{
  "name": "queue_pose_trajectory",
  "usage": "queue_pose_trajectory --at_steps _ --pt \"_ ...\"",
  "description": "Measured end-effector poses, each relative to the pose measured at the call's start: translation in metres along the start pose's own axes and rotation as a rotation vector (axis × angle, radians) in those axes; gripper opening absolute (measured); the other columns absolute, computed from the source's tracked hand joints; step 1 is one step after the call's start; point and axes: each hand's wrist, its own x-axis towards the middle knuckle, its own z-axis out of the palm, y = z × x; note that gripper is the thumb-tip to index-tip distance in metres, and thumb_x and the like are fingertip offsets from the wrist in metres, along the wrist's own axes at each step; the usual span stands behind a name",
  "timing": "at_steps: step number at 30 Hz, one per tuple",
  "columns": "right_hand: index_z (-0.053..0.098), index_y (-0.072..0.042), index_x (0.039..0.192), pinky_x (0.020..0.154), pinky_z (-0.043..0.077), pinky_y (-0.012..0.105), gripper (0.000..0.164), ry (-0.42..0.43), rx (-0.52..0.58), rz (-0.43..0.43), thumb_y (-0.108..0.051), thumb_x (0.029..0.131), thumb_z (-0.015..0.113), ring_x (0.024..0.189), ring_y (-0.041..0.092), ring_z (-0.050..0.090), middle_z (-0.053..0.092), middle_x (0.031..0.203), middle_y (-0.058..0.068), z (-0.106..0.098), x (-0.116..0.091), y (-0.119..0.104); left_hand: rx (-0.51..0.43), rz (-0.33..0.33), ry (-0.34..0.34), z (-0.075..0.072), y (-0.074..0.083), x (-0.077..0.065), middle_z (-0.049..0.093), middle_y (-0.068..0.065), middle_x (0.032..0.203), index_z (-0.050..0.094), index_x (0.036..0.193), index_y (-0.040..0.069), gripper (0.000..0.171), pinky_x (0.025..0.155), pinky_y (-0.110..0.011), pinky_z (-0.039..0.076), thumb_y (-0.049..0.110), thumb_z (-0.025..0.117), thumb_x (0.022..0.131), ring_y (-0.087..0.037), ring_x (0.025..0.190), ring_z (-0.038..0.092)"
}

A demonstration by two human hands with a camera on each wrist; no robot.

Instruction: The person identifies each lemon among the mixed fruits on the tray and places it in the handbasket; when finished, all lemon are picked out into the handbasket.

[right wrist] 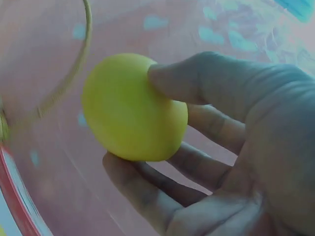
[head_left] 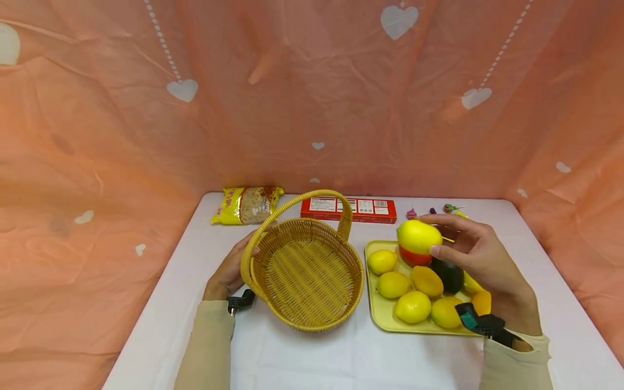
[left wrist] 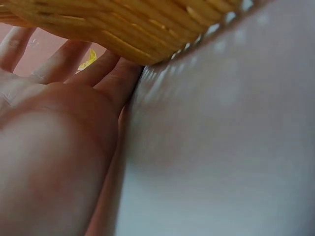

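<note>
Orange cloth dotted with pale hearts hangs behind and beside a white table. On it the person's left hand holds the woven basket at its left side, fingers against the outer wall, while the right hand pinches a yellow fruit between thumb and fingers, well apart from the left. That fruit is held over the far part of a yellow tray, above a red fruit. The step in hand looks like lifting one piece while steadying the basket; any move leftward would seem to call for a firm pinch and a raised path, since the basket's handle rises at the far right side and could catch the hand. Lemons and a dark fruit crowd the tray beneath. Farther back lie a yellow snack bag, a red box and some small wrapped sweets.
</note>
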Motion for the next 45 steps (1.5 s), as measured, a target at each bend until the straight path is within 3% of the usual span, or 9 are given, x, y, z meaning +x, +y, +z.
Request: queue_pose_trajectory --at_steps 5,10,15,22,28,39,45 --pt "0.062 0.005 0.146 0.099 0.065 0.031 0.051 -0.132 0.147 -0.092 0.016 0.097 0.068 0.119 0.022 0.074 0.07 0.144 0.008 0.037 0.013 0.005 -0.002 -0.004 -0.013 0.003 -0.002 -0.001 0.055 0.004 0.162 0.034 0.173 0.013 0.058 0.104 -0.028 0.061 0.006 0.041 0.116 -0.014 0.136 0.061" --pt "0.064 0.002 0.145 0.099 0.065 0.034 0.048 -0.261 0.235 -0.056 0.01 0.098 0.072 0.121 0.024 0.072 0.068 0.145 0.008 0.07 0.025 0.013 0.022 0.005 -0.007 0.001 -0.002 0.0 0.054 0.003 0.162 0.037 0.171 0.013 0.058 0.103 -0.028 0.061 0.004 0.042 0.115 -0.014 0.136 0.061" --pt "0.067 -0.001 0.145 0.102 0.064 0.036 0.047 -0.38 0.238 -0.062 0.002 0.099 0.076 0.124 0.031 0.069 0.069 0.144 0.014 0.1 0.037 0.021 0.016 0.034 -0.013 0.0 -0.002 0.002 0.053 0.003 0.166 0.045 0.168 0.013 0.055 0.104 -0.027 0.061 0.003 0.043 0.114 -0.014 0.136 0.062" --pt "0.07 -0.009 0.143 0.105 0.063 0.037 0.044 -0.481 0.182 -0.054 -0.008 0.1 0.078 0.117 0.029 0.072 0.069 0.142 0.014 0.132 0.04 0.028 -0.01 0.025 -0.015 0.0 -0.003 0.002 0.052 0.002 0.168 0.044 0.169 0.014 0.056 0.107 -0.029 0.06 0.002 0.043 0.114 -0.015 0.138 0.062" --pt "0.071 -0.013 0.143 0.108 0.061 0.037 0.044 -0.562 0.117 -0.009 -0.014 0.1 0.08 0.122 0.031 0.071 0.071 0.143 0.008 0.156 0.04 0.032 -0.011 0.018 -0.007 -0.001 -0.003 0.003 0.052 0.001 0.168 0.044 0.169 0.015 0.056 0.107 -0.031 0.06 0.002 0.043 0.114 -0.016 0.138 0.063" --pt "0.076 -0.02 0.137 0.106 0.06 0.029 0.044 -0.558 -0.091 -0.069 -0.016 0.094 0.086 0.12 0.012 0.069 0.075 0.137 -0.002 0.178 0.04 0.037 0.04 0.008 0.002 0.0 -0.001 0.001 0.051 0.002 0.166 0.042 0.169 0.015 0.056 0.11 -0.032 0.059 0.005 0.044 0.114 -0.016 0.141 0.06" --pt "0.077 -0.027 0.135 0.11 0.059 0.042 0.045 -0.552 -0.169 -0.064 -0.018 0.092 0.088 0.121 0.009 0.067 0.076 0.134 -0.011 0.185 0.039 0.036 0.056 0.022 -0.01 0.001 -0.001 0.001 0.05 0.002 0.168 0.043 0.169 0.014 0.056 0.113 -0.033 0.057 0.005 0.045 0.113 -0.016 0.145 0.058"
